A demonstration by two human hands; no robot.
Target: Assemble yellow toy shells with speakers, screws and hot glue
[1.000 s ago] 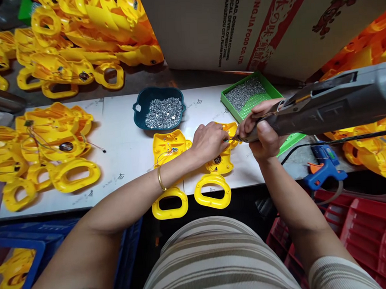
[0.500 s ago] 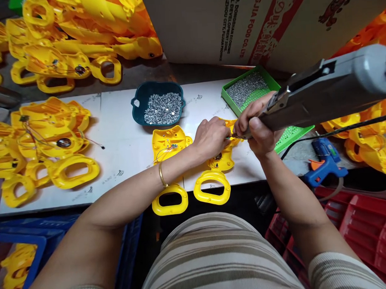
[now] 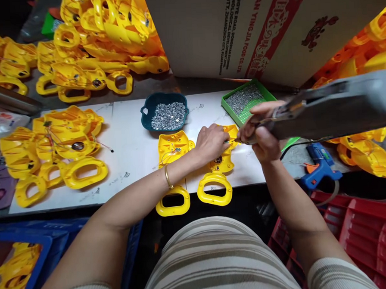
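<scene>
My right hand (image 3: 264, 132) is wrapped round the front end of a grey electric screwdriver (image 3: 333, 111), which lies nearly level and points left. Its bit reaches the fingertips of my left hand (image 3: 212, 141). Those fingers are pinched together over a yellow plastic shell half (image 3: 225, 162) with a round part inside; whatever they hold is hidden. To the left lies a second yellow shell half (image 3: 172, 146) with a small circuit board and thin wires, partly behind my left forearm. Both handle loops stick out past the table's front edge.
Behind the shells stand a dark teal bowl (image 3: 164, 112) of screws and a green tray (image 3: 234, 110) of small metal pieces. Wired yellow shells (image 3: 66, 142) are piled at left. A blue glue gun (image 3: 320, 168) lies at right, and a large carton (image 3: 203, 36) stands behind.
The camera view has shifted, so most of the table appears slightly lower and further right. The screwdriver's rear end has swung a little towards me; my left hand stays at the same shell.
</scene>
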